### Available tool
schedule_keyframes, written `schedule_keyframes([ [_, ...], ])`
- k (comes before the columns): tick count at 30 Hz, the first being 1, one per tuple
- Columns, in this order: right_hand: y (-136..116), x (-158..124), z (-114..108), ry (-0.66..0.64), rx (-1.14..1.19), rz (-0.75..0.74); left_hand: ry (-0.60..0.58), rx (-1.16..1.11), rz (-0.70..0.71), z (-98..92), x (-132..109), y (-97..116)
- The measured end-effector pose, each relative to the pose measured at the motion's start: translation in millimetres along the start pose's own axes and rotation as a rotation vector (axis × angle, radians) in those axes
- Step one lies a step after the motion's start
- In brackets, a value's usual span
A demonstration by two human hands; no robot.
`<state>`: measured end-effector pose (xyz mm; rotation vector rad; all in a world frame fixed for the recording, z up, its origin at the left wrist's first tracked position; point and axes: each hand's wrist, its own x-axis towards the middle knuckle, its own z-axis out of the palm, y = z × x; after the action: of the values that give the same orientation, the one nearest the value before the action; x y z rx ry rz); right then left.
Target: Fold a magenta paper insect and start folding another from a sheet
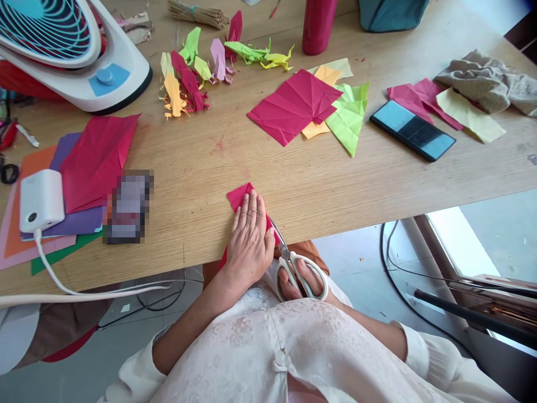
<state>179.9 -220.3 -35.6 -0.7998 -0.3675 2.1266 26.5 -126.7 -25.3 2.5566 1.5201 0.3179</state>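
Observation:
A folded piece of magenta paper [239, 196] lies at the table's front edge, its middle covered by my left hand [250, 240]. That hand is flat on the paper, palm down, with the fingers stretched out side by side. My right hand [308, 276] has its fingers through the white handles of a pair of scissors [286, 250]. The metal blades point up and to the left, along the right edge of the magenta paper, and their tips are hidden by the paper.
Folded paper figures [191, 78] stand at the back, left of a magenta bottle [319, 25]. Creased sheets [289, 106] and a phone [413, 130] lie to the right. A fan [121, 67], coloured sheets [98, 162], a white device [42, 196] and another phone [128, 207] are left.

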Motion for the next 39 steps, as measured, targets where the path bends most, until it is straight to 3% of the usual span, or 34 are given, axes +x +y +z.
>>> schedule_keyframes([
  [17, 3.7, 16.2, -2.1, -0.036, -0.025, -0.016, -0.022, -0.002, 0.017, -0.5, -2.0, -1.0],
  [25, 0.9, -1.6, -2.7, -0.004, -0.017, 0.032, -0.034, -0.002, 0.025, -2.0, -11.8, 6.4],
  [33, -1.0, -3.2, -1.7, -0.009, 0.011, 0.046, -0.015, -0.097, -0.004, -10.8, -10.5, -0.5],
  [39, -4.6, 2.4, -10.1, -0.109, -0.029, 0.076, -0.021, 0.012, 0.001, -5.2, -12.2, -1.9],
])
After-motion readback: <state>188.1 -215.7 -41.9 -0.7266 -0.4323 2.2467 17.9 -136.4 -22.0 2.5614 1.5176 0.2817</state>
